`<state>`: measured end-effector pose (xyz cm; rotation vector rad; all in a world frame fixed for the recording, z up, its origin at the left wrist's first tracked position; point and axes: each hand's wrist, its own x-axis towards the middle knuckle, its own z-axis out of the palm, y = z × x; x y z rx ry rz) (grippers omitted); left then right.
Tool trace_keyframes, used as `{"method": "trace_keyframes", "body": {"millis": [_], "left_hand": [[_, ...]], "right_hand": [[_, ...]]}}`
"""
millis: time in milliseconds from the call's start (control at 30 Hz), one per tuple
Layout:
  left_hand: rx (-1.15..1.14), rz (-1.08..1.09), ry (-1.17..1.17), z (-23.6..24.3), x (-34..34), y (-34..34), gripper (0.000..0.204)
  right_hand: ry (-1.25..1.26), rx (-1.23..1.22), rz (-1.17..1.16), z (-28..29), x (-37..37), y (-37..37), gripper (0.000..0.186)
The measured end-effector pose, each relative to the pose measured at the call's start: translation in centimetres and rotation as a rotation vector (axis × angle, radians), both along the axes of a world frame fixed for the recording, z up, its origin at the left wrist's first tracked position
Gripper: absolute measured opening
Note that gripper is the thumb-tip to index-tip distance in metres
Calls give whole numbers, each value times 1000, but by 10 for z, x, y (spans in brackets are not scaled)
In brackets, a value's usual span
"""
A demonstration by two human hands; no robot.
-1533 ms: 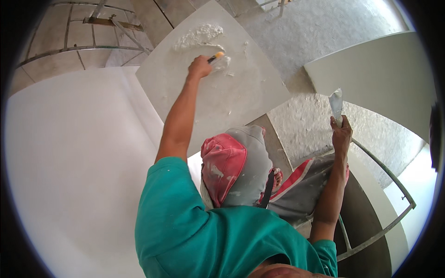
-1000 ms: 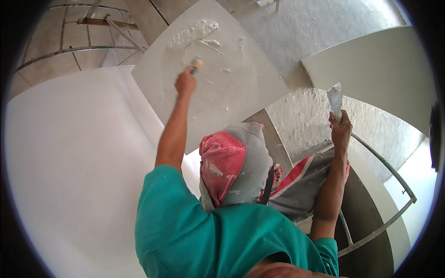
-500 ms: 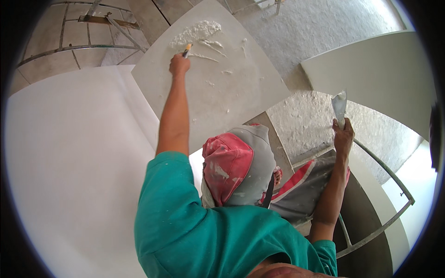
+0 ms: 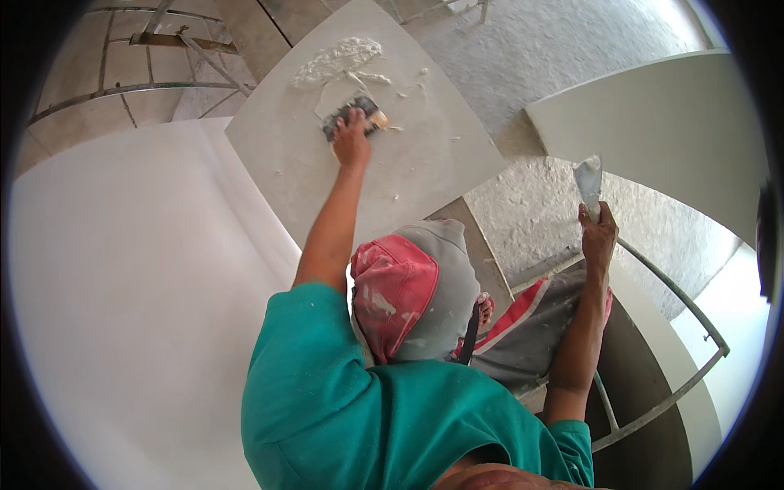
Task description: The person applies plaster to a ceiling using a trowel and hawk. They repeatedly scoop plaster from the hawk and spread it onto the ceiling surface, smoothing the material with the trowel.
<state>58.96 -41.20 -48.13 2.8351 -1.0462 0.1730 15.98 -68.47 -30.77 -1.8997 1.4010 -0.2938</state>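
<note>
The left hand [image 4: 352, 145] lies over a wide black-and-orange spreader [image 4: 333, 125], fingers slightly apart and bent around it; its thumb cannot be made out. The spreader is over the pale square board [image 4: 425, 167], just below the heap of white putty [image 4: 339, 62]. The right hand [image 4: 600, 234] pinches a putty knife [image 4: 589, 180] between thumb and fingers, its smeared blade pointing up.

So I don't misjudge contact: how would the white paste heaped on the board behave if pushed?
The white paste probably smears rather than rolls, judging by streaks on the board. It's likely thick, since it looks lumpy.
</note>
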Motion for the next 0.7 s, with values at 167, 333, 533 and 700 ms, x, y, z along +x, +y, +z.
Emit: {"method": "trace_keyframes", "body": {"millis": [167,333,533,700], "left_hand": [[-16,-175,445,49,-61,15,49],[95,332,252,96,37,33,31],[176,115,405,75,-46,-1,36],[103,420,353,104,57,7,40]], "right_hand": [[38,-52,23,10,4,0,18],[-58,31,33,-6,3,-1,19],[32,-31,78,-19,-9,-3,22],[56,21,35,-9,-6,0,23]]}}
